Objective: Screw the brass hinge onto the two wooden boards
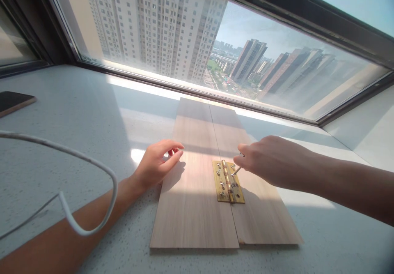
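While two flat light-brown wooden boards (191, 212) lie side by side on the white speckled stone sill (76, 113), both hands are close to the small gold metal hinge (228, 181).

The hinge sits flat over the line where the boards meet, in the near half, with little screws in its holes. The right hand (271, 161) is over the right board, its fingers pinched tight on a thin silver metal piece (237, 170), and the tip of that piece touches the right side of the hinge. The left hand (160, 163) rests at the left edge of the left board, fingers curled in toward the thumb; I cannot tell if it holds anything. A white cable (113, 179) loops over the left arm. A flat dark phone (12, 101) lies far left, well apart. Behind the boards is a big window (160, 27).
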`<state>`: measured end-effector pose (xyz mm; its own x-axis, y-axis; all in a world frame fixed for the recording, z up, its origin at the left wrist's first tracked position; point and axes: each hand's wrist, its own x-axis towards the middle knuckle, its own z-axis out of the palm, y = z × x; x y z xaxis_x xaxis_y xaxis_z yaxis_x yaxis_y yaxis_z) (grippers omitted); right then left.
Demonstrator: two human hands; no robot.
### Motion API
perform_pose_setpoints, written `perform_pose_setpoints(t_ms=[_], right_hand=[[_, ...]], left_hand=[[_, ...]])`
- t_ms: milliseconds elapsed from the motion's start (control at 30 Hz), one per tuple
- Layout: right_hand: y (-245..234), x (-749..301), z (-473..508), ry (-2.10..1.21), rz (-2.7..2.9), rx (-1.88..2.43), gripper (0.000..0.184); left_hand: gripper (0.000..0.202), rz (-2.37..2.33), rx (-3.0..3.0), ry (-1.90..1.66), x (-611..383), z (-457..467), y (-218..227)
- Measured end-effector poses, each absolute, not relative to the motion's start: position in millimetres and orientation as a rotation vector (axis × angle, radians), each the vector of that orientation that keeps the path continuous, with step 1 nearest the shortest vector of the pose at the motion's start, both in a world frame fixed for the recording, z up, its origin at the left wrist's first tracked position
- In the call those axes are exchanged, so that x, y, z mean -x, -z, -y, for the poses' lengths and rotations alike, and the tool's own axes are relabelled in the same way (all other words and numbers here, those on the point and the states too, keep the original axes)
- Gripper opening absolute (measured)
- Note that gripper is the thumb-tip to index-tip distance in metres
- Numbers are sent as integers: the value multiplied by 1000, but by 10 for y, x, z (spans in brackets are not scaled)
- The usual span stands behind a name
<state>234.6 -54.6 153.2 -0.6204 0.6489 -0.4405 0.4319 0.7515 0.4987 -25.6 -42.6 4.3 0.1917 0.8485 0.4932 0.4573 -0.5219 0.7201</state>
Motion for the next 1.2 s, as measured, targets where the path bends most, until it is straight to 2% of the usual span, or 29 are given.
perform_pose_setpoints(t_ms=[200, 500, 633, 733, 833, 900, 967, 1033, 1133, 1200], right_hand=[[-1518, -2267, 536, -284, -2233, -960, 15], [-1540, -2087, 531, -36, -2001, -1487, 35], [-1508, -2158, 602, 150, -2094, -1760, 55], [-1413, -2286, 695, 390, -2302, -2001, 70], [-1260, -2404, 786, 854, -2472, -2221, 77], [-1156, -2442, 828, 1201, -2496, -2397, 80], [-1068, -2463, 844, 1497, -2501, -2598, 79], [-990, -2516, 832, 1787, -2510, -2783, 67], [-831, -2750, 789, 2257, -2390, -3050, 41], [-659, -3003, 781, 2454, -1999, -3343, 29]], left_hand=[[13, -1216, -2083, -1256, 244, 434, -43], [13, -1074, -2226, -1266, 106, 557, -180], [42, -936, -2121, -1257, -366, 656, -396], [55, -761, -2024, -1273, -798, 658, -517], [54, -715, -1793, -1348, -1122, 632, -543], [45, -671, -1653, -1363, -1252, 627, -524], [28, -619, -1573, -1346, -1324, 631, -496], [18, -597, -1585, -1331, -1357, 633, -477], [22, -571, -1797, -1320, -1361, 625, -478], [22, -578, -1905, -1307, -1342, 630, -499]])
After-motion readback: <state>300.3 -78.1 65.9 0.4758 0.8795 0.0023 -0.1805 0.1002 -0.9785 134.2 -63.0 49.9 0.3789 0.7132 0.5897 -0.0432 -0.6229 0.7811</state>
